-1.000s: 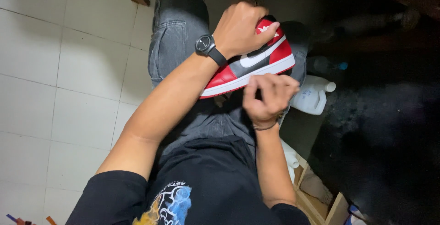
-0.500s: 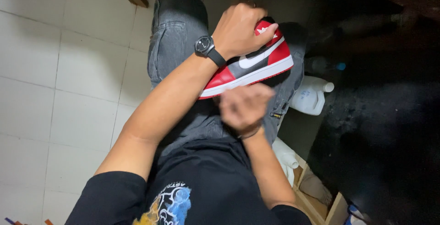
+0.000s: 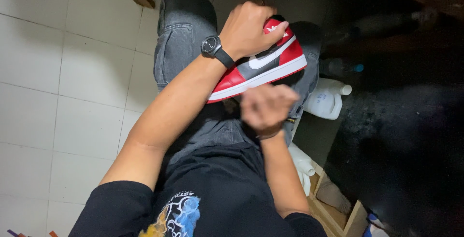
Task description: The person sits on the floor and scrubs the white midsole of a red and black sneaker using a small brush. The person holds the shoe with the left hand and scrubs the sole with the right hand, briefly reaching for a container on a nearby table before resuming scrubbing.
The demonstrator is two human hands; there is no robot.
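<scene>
- Gripping the sneaker (image 3: pixel 263 68) at its collar end, the left hand (image 3: pixel 249 29) had its fingers (image 3: pixel 275 27) curled tight over the top opening, thumb side towards the camera, with a black wristwatch (image 3: pixel 211 46) on the wrist just behind the shoe.
- The sneaker, red and black with a white sole and a white curved side mark, lay on the person's lap over grey jeans (image 3: pixel 183 34), sole edge towards the camera.
- Its long axis ran on a slant: toe towards the lower left, near the left forearm, and heel and collar towards the upper right under the left hand.
- The right hand (image 3: pixel 268 109) was just below the sneaker's sole, close to its toe half, and was blurred; its fingers looked loosely bunched, but whether they held anything or touched the sole I could not tell.
- A white plastic jug (image 3: pixel 325 100) stood on the floor to the right of the sneaker, beside the jeans.
- White floor tiles (image 3: pixel 63 87) spread to the left of the sneaker.
- A wooden box (image 3: pixel 338 210) lay well below and to the right of the sneaker, near the right elbow.
</scene>
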